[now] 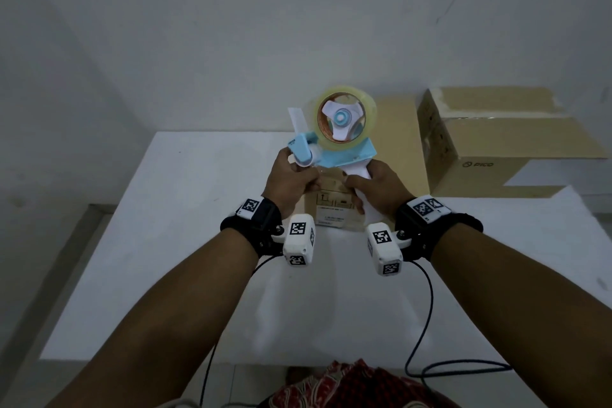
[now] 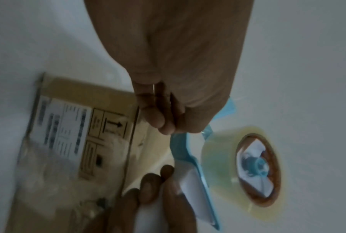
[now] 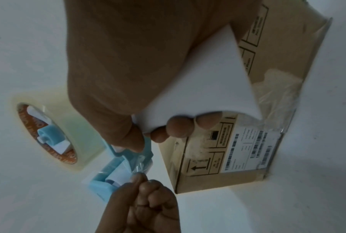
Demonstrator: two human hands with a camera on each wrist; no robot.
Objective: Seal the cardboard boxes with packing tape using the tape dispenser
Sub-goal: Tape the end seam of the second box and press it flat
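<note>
A blue and white tape dispenser [image 1: 344, 146] with a clear tape roll [image 1: 344, 119] is held up above a small cardboard box [image 1: 331, 212] with a white label. My right hand [image 1: 362, 195] grips the dispenser's white handle [image 3: 208, 75]. My left hand [image 1: 311, 179] pinches the loose end of the clear tape [image 3: 138, 169] at the dispenser's mouth, beside the blue roller. In the left wrist view my left hand [image 2: 165, 126] has thumb and fingers pressed together, with the roll [image 2: 248, 170] to its right. The small box [image 2: 78, 141] lies flat under both hands.
A larger cardboard box [image 1: 496, 149] with its flaps closed stands at the back right on the white table [image 1: 165, 242]. Another tan box [image 1: 400, 142] stands between it and the dispenser. A white wall is behind. Cables hang off the near table edge.
</note>
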